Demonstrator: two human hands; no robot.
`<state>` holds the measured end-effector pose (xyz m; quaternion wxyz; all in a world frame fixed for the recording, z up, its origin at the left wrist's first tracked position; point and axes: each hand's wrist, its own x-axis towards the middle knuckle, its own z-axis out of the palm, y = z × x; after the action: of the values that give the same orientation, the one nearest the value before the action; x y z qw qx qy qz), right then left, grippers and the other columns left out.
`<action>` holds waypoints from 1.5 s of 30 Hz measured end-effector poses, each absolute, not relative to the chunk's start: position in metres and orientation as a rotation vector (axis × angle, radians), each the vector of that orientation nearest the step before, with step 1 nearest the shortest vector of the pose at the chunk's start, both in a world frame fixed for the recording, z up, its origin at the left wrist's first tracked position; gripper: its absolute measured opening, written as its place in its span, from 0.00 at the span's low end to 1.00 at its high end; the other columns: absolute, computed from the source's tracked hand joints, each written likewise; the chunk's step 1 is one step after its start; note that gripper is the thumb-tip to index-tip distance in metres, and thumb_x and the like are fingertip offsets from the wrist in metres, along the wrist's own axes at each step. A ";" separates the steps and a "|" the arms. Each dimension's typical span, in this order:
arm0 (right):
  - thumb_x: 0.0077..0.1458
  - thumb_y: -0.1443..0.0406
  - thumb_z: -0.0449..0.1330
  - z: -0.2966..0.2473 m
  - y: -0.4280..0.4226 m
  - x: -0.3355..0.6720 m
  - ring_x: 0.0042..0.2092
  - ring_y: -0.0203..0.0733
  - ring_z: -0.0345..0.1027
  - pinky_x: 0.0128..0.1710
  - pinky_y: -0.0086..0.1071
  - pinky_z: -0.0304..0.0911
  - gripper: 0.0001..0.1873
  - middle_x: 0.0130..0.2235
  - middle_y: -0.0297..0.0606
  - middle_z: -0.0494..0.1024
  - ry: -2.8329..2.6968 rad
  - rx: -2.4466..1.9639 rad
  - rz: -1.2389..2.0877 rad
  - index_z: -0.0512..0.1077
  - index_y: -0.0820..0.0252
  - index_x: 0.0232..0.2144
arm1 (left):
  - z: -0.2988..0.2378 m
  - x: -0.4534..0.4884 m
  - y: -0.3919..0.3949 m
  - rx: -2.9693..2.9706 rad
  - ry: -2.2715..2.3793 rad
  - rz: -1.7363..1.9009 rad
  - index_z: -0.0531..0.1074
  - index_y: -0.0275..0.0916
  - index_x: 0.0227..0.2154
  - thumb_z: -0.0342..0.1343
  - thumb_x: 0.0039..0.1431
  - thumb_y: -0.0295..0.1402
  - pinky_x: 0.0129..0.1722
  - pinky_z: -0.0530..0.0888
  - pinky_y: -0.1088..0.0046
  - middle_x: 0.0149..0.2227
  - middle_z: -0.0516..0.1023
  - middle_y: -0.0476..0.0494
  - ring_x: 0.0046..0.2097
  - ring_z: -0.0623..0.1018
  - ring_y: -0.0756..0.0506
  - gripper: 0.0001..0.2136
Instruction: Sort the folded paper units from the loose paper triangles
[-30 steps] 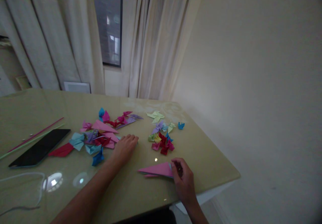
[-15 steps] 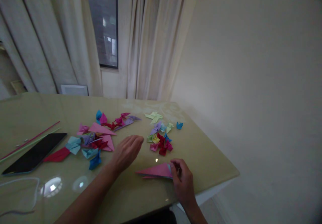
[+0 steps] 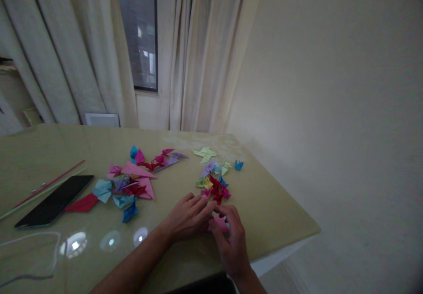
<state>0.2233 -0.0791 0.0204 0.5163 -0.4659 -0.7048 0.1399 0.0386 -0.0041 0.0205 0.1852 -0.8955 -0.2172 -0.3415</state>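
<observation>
A folded pink paper piece [image 3: 221, 223] is between my two hands above the near right part of the table; most of it is hidden by fingers. My right hand [image 3: 233, 240] pinches it between thumb and fingers at its right side. My left hand [image 3: 191, 217] has come over its left side, fingers bent and closed on it, the tips meeting those of the right hand. Just beyond the fingers sits a cluster of small origami figures, with a red one [image 3: 216, 191] and a yellow one [image 3: 208, 182] among them.
Left of my hands lies a pile of folded papers, including a pink one [image 3: 139, 170] and a blue one [image 3: 130, 211]. A black phone-like slab [image 3: 54, 201], thin pink and green sticks [image 3: 49, 183] and a white cable [image 3: 54, 254] lie farther left. The table edge [image 3: 284, 243] is right.
My left hand has moved right and down onto the pink paper, covering its pointed left end. The right hand stays on the paper, shifted slightly. The view has turned slightly left.
</observation>
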 end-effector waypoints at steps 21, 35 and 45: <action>0.68 0.60 0.58 0.017 -0.075 0.253 0.35 0.41 0.69 0.35 0.31 0.67 0.10 0.33 0.35 0.75 -1.581 -1.168 0.327 0.72 0.56 0.34 | 0.023 0.039 -0.007 -2.589 -0.423 -1.013 0.66 0.35 0.60 0.54 0.73 0.35 0.46 0.77 0.65 0.51 0.81 0.34 0.48 0.81 0.43 0.17; 0.68 0.53 0.57 -0.005 -0.060 0.275 0.32 0.41 0.68 0.34 0.31 0.63 0.20 0.29 0.33 0.72 -1.560 -1.315 0.398 0.69 0.57 0.27 | 0.017 0.036 -0.003 -3.109 -0.968 -0.602 0.71 0.42 0.55 0.64 0.57 0.57 0.48 0.76 0.64 0.50 0.80 0.39 0.51 0.81 0.37 0.30; 0.63 0.57 0.64 -0.014 -0.057 0.267 0.33 0.42 0.68 0.36 0.35 0.61 0.21 0.28 0.35 0.72 -1.732 -1.465 0.168 0.65 0.56 0.20 | 0.014 0.038 -0.003 -3.112 -1.078 -0.407 0.76 0.44 0.48 0.64 0.62 0.48 0.42 0.73 0.69 0.44 0.80 0.44 0.44 0.81 0.42 0.17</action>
<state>0.2674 -0.0566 -0.0140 0.4200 -0.5843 -0.6911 0.0671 0.0383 -0.0026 0.0137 -0.0884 -0.9341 -0.3235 -0.1223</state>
